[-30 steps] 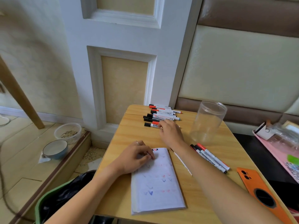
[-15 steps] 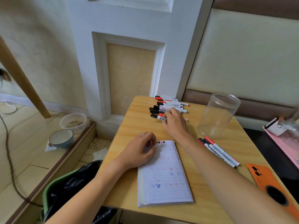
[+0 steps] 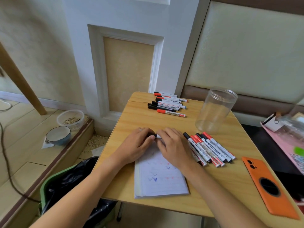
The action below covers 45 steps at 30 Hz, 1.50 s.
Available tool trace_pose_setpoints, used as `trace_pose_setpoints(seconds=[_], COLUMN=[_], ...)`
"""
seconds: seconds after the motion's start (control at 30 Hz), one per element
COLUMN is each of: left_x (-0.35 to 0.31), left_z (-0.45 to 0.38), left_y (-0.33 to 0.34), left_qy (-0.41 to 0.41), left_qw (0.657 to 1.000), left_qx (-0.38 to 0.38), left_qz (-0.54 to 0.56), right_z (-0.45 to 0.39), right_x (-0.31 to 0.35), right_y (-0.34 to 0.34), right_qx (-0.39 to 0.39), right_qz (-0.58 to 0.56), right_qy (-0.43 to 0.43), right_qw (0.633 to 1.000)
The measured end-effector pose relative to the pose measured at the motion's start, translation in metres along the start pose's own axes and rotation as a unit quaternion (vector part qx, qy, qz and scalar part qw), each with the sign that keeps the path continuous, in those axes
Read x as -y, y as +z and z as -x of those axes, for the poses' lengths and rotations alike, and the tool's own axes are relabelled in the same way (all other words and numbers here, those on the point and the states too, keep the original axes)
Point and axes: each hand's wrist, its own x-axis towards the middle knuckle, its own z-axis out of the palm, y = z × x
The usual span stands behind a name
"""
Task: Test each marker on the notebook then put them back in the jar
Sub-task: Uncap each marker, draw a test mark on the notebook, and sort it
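The left hand curls its fingertips round the black cap end of a marker; the right hand wraps curled fingers over its white barrel. The marker lies crosswise, long axis from 9 to 3 o'clock, cap toward 9, just above the top edge of the notebook. Tested markers lie at 3 o'clock, an untested pile at 12, the clear jar upright at 1 o'clock.
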Motion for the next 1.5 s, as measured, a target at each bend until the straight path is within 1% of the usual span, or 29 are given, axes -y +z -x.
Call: trace_pose_setpoints(seconds=[0.1,0.2,0.3,0.43,0.7,0.83,0.9,1.07,1.13,1.2,1.27,1.33,1.5], left_x=[0.001,0.001,0.000,0.000,0.006,0.004,0.005,0.000,-0.003,-0.002,0.001,0.006,0.016], left_z=[0.000,0.000,0.000,-0.003,-0.003,-0.002,-0.002,-0.002,-0.002,-0.004,-0.014,-0.027,-0.056], left_y=[0.000,0.000,0.000,0.000,0.001,-0.001,-0.001,-0.003,-0.004,-0.006,-0.010,-0.013,-0.006], left_qy=[0.008,0.017,-0.001,-0.019,0.002,0.008,0.003,-0.007,-0.009,-0.032,-0.086,-0.128,-0.156], left_qw=[1.000,1.000,1.000,0.999,1.000,1.000,1.000,1.000,1.000,0.997,0.991,0.986,0.984], left_qx=[-0.010,-0.015,-0.003,0.020,0.003,0.000,-0.003,-0.005,-0.028,-0.074,-0.106,-0.098,-0.032], left_qz=[-0.005,-0.017,-0.007,0.018,0.001,0.007,0.012,0.016,0.005,-0.002,-0.011,-0.036,-0.075], right_z=[0.002,0.004,0.004,0.004,0.004,0.004,0.004,0.004,0.005,0.005,0.005,0.004,0.005], right_x=[0.002,0.004,0.004,0.005,0.008,0.008,0.008,0.008,0.007,0.006,0.007,0.007,0.006], right_y=[0.001,0.001,0.000,0.000,0.002,0.004,0.005,0.001,0.002,0.003,0.005,0.005,0.005], right_qx=[-0.009,-0.025,-0.029,-0.024,-0.026,-0.009,0.005,-0.002,0.009,0.024,0.034,0.039,0.031], right_qz=[0.025,0.033,0.015,0.022,0.025,0.045,0.049,0.018,0.011,0.013,0.026,0.033,0.040], right_qy=[-0.032,-0.032,-0.034,-0.040,-0.028,-0.025,-0.011,0.017,0.032,0.045,0.047,0.046,0.050], right_qw=[0.999,0.999,0.999,0.999,0.999,0.999,0.999,1.000,0.999,0.999,0.998,0.998,0.997])
